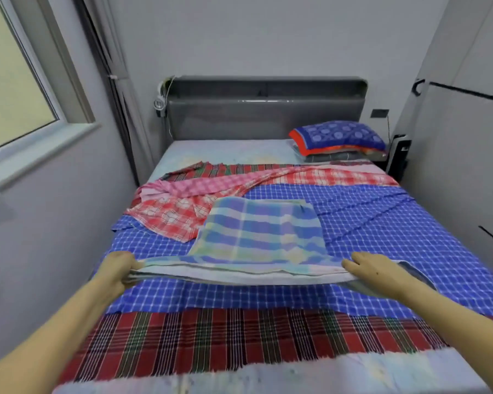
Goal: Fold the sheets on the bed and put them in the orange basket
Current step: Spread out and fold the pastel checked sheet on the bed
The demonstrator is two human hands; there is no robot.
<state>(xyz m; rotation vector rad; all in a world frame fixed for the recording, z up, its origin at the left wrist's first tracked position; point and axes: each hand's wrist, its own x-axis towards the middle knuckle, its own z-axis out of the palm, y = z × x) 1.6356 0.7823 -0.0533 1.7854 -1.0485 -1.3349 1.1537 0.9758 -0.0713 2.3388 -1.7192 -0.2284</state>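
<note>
The pastel checked sheet (258, 231) lies on the blue checked sheet (382, 223) mid-bed. Its near folded edge is lifted and stretched between the left hand (117, 270) and right hand (374, 270) (each gripping one end).

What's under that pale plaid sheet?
The blue checked sheet spreads beneath the pale plaid sheet, which the left hand and right hand hold at its near edge. Whether the red checked sheet reaches under its left corner is hidden.
</note>
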